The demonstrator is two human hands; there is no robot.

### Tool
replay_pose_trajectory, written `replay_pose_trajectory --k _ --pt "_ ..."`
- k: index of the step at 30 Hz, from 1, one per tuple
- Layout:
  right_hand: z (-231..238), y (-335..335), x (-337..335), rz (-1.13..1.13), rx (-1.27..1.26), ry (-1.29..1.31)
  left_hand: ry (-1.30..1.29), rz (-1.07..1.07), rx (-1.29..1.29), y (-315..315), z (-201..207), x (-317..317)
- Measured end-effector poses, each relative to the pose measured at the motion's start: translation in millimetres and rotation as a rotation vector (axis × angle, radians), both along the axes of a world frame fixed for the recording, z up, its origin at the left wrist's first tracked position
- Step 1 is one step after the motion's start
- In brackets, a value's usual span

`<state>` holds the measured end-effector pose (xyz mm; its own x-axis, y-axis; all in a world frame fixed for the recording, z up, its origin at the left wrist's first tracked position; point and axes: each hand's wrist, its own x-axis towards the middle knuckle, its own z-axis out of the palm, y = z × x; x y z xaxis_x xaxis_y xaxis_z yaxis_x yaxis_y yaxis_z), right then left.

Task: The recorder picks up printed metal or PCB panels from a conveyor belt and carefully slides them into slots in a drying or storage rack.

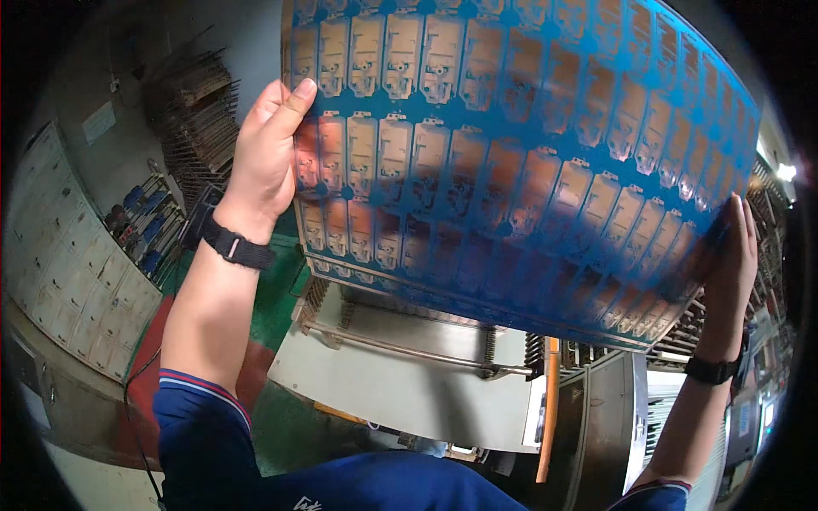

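Note:
Raised in front of me is a large circuit board panel, blue with rows of copper-coloured rectangular patterns. My left hand grips its left edge, the thumb lying on the face toward me and the fingers behind. At the opposite edge, lower down, my right hand is closed against the panel's side; part of its grip is hidden. The panel is tilted, its lower right corner hanging lowest. Beneath it stands a slotted metal rack on a white tabletop, partly covered by the panel.
Pale lockers line the left wall. Behind my left hand are stacked dark racks and a smaller rack with blue items. An orange upright bar stands at the table's right end, beside a metal cabinet. The floor is green and red.

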<state>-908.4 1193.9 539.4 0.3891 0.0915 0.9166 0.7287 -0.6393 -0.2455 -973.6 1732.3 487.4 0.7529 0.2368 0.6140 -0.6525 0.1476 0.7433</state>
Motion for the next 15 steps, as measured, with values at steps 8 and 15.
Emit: replay_pose_trajectory --k 8,15 --pt "4.5 53.3 20.4 0.386 0.574 0.585 0.101 -0.032 0.005 28.9 0.0 -8.7" --pt "11.8 48.2 28.6 0.153 0.366 0.52 0.102 0.002 0.051 28.9 11.5 -14.2"
